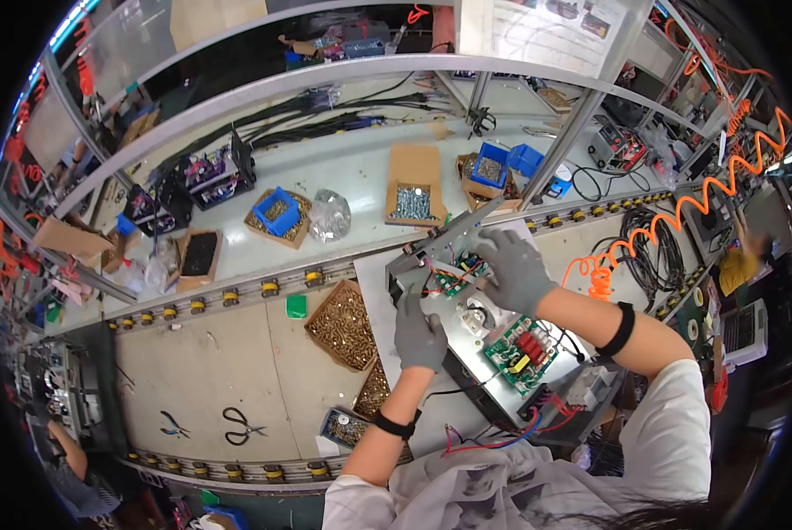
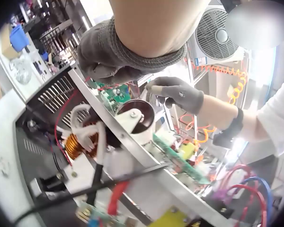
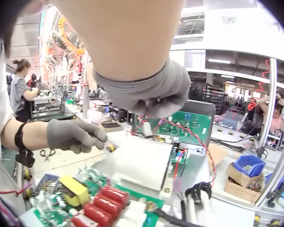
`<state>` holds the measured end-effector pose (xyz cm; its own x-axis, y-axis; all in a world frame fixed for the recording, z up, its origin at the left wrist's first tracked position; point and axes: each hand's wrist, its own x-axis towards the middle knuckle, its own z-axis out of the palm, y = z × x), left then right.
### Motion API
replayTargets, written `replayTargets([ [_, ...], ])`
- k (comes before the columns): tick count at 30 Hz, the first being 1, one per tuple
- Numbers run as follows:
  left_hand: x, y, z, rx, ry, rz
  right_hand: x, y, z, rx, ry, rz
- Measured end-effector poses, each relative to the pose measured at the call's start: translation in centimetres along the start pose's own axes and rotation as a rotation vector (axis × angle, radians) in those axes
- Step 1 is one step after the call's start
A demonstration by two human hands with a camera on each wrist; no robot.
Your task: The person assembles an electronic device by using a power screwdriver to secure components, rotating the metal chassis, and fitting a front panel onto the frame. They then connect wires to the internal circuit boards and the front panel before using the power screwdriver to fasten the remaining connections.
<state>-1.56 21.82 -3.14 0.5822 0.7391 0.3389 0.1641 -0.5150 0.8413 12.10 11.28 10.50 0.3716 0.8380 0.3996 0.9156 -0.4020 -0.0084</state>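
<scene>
Showing a bench station from three views, with two grey-gloved hands at an open metal chassis (image 1: 463, 353) that lies on the bench just in front of the person, beside a cardboard tray of brass screws (image 1: 343, 325).

- **Left hand** (image 1: 420, 336): it rests on the near-left edge of the chassis. The fingers are curled with the tips drawn together. Whether they pinch anything cannot be told, even in the right wrist view.
- **Right hand** (image 1: 515, 269): it sits at the far end of the chassis, over a small green board (image 1: 452, 281) that stands upright there. The fingers are bent downward just above the twisted red wires (image 3: 191, 137) running from that board. It is not clear whether they grip a wire.
- **Large green board** (image 1: 521, 347): it carries a row of red cylinders and a yellow block, and is mounted at the chassis's near-right end.
- **Copper-wound coil** (image 2: 75, 145): it sits inside the chassis below the left hand.
- **Bench**: scissors (image 1: 241, 426) and pliers (image 1: 173, 426) lie well apart from the chassis on the left. Blue bins (image 1: 277, 210) and an orange coiled hose (image 1: 678, 212) stand farther off.
- **Writing**: a printed sheet (image 1: 546, 22) hangs on the frame overhead. Its print and the board markings are too small to read.
</scene>
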Motion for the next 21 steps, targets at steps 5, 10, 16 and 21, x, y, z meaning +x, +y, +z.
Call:
replayTargets([
  [5, 2.4, -2.3, 1.0, 0.011, -0.253, 0.042, 0.0, 0.5, 0.0, 0.061, -0.525, 0.042],
  [10, 1.4, -3.4, -1.0, -0.271, -0.227, -0.086, -0.7, 4.4, -3.4, 0.583, -0.675, -0.052],
  [16, -1.4, -4.0, -2.9, -0.418, -0.235, -0.018, -1.7, 11.8, -3.4, 0.622, -0.817, 0.808],
  [21, -1.0, -2.3, -2.6, -0.290, -0.068, -0.241, -1.1, 8.8, -1.5, -0.239, -0.884, 0.333],
])
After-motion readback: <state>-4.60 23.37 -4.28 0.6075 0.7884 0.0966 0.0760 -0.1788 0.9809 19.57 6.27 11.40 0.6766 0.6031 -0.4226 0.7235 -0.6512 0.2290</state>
